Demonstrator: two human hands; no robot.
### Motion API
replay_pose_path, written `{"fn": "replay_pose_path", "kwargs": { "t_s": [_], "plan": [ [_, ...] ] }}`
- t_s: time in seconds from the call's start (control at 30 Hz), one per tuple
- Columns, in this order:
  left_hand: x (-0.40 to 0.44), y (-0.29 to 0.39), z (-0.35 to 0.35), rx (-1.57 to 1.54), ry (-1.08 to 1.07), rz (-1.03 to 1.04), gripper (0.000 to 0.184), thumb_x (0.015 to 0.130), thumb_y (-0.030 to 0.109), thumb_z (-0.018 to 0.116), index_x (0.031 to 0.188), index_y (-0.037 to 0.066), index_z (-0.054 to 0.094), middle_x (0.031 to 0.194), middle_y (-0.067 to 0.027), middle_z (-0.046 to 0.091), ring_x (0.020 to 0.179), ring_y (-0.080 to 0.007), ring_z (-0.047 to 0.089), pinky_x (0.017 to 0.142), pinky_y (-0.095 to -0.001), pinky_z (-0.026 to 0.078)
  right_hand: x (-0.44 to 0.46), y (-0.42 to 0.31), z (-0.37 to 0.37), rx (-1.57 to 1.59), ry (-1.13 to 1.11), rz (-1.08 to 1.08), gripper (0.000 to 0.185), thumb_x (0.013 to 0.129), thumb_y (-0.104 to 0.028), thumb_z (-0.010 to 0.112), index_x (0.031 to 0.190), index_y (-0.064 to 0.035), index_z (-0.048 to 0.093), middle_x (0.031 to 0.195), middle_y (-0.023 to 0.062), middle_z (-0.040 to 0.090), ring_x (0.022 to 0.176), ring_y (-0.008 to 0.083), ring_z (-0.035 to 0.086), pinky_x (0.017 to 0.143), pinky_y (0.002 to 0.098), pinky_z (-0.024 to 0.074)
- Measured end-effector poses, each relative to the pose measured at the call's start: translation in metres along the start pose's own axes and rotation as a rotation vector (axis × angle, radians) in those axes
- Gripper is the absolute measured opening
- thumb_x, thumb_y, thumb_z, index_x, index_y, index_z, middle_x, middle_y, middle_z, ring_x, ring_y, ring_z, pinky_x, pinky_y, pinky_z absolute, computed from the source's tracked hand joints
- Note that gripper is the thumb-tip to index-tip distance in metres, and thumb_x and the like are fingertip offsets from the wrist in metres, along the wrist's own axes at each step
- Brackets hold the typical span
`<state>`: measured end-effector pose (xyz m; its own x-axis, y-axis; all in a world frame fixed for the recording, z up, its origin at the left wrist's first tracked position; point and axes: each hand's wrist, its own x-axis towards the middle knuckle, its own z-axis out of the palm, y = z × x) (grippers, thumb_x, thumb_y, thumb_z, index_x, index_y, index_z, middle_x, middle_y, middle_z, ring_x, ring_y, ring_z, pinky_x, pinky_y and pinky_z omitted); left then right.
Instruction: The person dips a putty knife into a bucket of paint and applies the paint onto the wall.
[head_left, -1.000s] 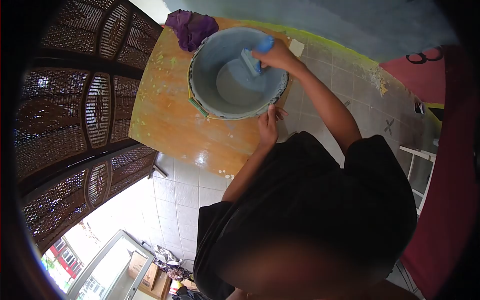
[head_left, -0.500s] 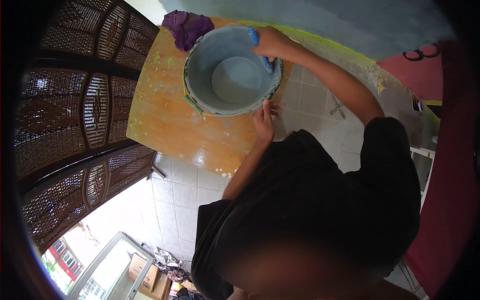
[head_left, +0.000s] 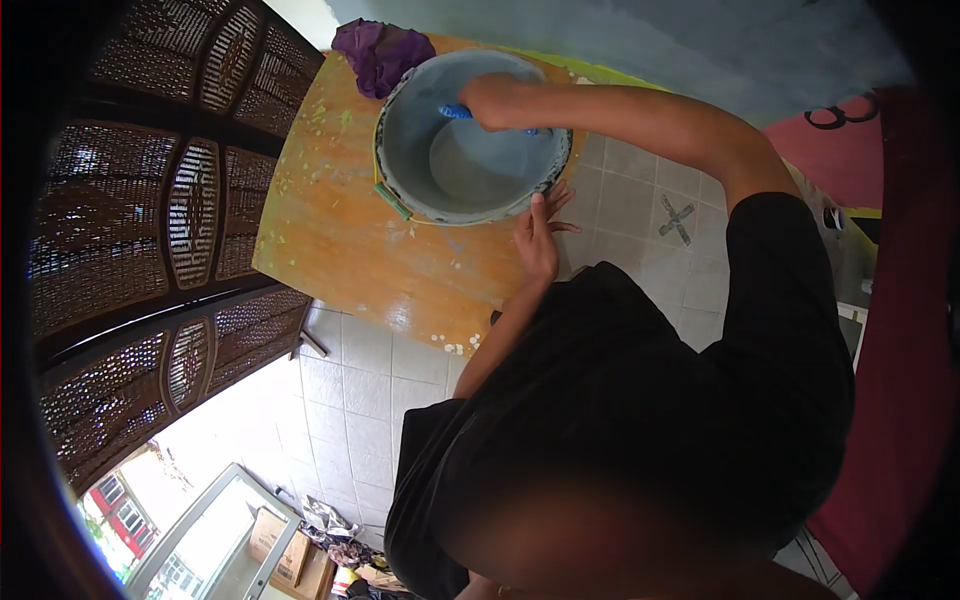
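A grey bucket (head_left: 405, 180) with a rough, paint-crusted rim stands on the wooden tabletop. Its inside looks grey and wet, with a paler round bottom. My right hand (head_left: 495, 103) reaches over the opening, closed around a slim blue-handled tool (head_left: 456, 112); its working end is not clear. My left hand (head_left: 540, 240) is at the bucket's near right rim, thumb on the edge and other fingers spread along the outer side. The bucket's wire handle hangs down on the left with a green grip (head_left: 393, 201).
A crumpled purple cloth (head_left: 380, 55) lies behind the bucket on the paint-spotted wooden table (head_left: 340, 240). A dark woven screen (head_left: 190, 210) stands at left and a grey wall (head_left: 690, 40) behind. Pale tiles (head_left: 370, 350) cover the floor; a cardboard box (head_left: 275, 540) sits lower left.
My right hand has swung left from the bucket's far right wall to over its middle, turning the blue-handled tool nearly level. The left hand stays at the rim, its fingers more spread.
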<state>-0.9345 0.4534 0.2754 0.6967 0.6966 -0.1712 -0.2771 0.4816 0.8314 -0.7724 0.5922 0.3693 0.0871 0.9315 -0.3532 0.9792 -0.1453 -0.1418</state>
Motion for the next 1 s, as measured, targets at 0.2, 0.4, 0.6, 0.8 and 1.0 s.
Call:
{"fn": "replay_pose_path", "kwargs": {
  "t_s": [0.2,0.4,0.6,0.8,1.0],
  "plan": [
    [0.0,-0.002,-0.005,0.041,-0.037,-0.003,0.055,0.103,0.038,0.033,0.115,-0.011,0.055,0.121,-0.0219,0.059,0.108,-0.0308,0.063,0.056,-0.0338,0.06,-0.022,-0.007,-0.012,0.201,-0.095,-0.28,0.024,0.071,-0.021,0.071,0.083,-0.0014,0.063,0.074,0.0151,0.064,0.072,0.0336,0.063,0.066,0.0433,0.0495],
    [-0.001,0.002,-0.002,0.034,-0.026,-0.001,0.054,0.103,0.037,0.033,0.116,-0.011,0.054,0.121,-0.0223,0.059,0.108,-0.0303,0.063,0.055,-0.0331,0.06,-0.045,-0.016,-0.026,0.199,-0.247,-0.501,0.035,0.072,-0.03,0.073,0.079,0.0008,0.059,0.069,0.0141,0.061,0.067,0.0309,0.059,0.063,0.0423,0.0465],
    [-0.002,0.005,0.0,0.031,-0.011,-0.019,0.057,0.102,0.039,0.036,0.116,-0.013,0.054,0.121,-0.0226,0.059,0.108,-0.03,0.062,0.053,-0.0322,0.06,-0.031,-0.011,-0.016,0.341,-0.367,-0.431,0.035,0.077,-0.033,0.072,0.076,0.0,0.06,0.069,0.0107,0.062,0.066,0.0234,0.059,0.062,0.0387,0.0472],
    [-0.002,0.004,-0.002,0.04,-0.006,-0.023,0.057,0.102,0.04,0.036,0.116,-0.012,0.054,0.12,-0.0222,0.06,0.109,-0.0296,0.062,0.051,-0.031,0.059,-0.031,0.004,-0.028,0.592,-0.368,-0.262,0.036,0.081,-0.036,0.071,0.085,-0.0005,0.066,0.075,0.0081,0.067,0.067,0.0187,0.066,0.064,0.0313,0.0525],
    [-0.002,0.004,-0.003,0.05,-0.025,-0.032,0.056,0.102,0.038,0.035,0.119,-0.013,0.051,0.119,-0.0225,0.06,0.111,-0.0305,0.061,0.049,-0.0302,0.058,-0.039,0.05,-0.014,0.969,-0.072,-0.007,0.037,0.081,-0.032,0.069,0.086,0.0042,0.064,0.074,0.0122,0.067,0.06,0.0191,0.067,0.058,0.0283,0.0559]
  ]
}}
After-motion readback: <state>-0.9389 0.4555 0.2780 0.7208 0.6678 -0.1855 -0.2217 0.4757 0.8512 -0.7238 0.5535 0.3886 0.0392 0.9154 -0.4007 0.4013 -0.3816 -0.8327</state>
